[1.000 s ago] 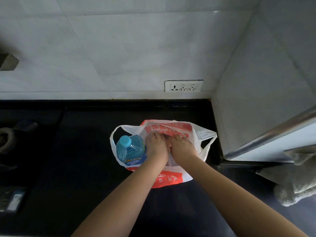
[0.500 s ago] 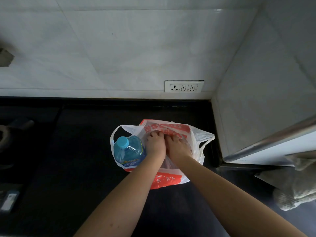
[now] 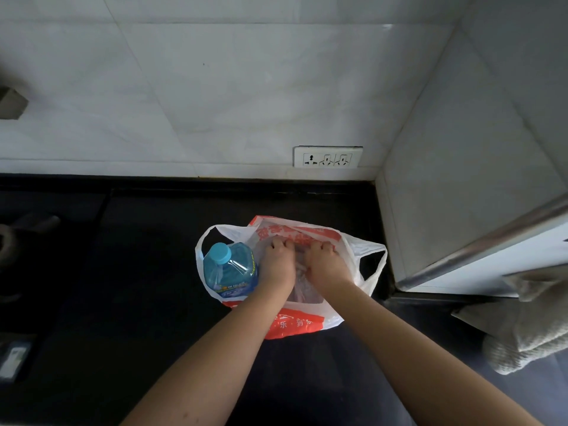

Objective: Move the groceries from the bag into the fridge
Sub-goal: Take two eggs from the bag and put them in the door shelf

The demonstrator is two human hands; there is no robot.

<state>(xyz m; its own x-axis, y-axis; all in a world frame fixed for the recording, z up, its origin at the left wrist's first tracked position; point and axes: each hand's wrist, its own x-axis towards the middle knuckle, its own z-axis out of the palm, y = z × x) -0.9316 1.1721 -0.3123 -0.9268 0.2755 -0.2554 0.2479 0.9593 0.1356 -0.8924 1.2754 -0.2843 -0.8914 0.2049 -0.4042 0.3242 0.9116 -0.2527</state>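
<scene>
A white and red plastic grocery bag (image 3: 365, 256) sits on the black counter (image 3: 138, 272) near the right corner. A blue water bottle (image 3: 229, 270) with a light blue cap stands in the bag's left side. My left hand (image 3: 278, 261) and my right hand (image 3: 324, 262) are both inside the bag's mouth, side by side, fingers curled down on a clear plastic-wrapped package (image 3: 302, 290). What the package holds is hidden.
A white tiled wall with a power socket (image 3: 328, 157) rises behind the counter. A metal rail (image 3: 479, 244) with a white panel runs at the right, with a grey towel (image 3: 531, 327) below it. Dark stove parts (image 3: 18, 235) lie at the far left.
My hands have drawn slightly apart inside the bag and their fingers have curled tighter. The bag and bottle stay in place.
</scene>
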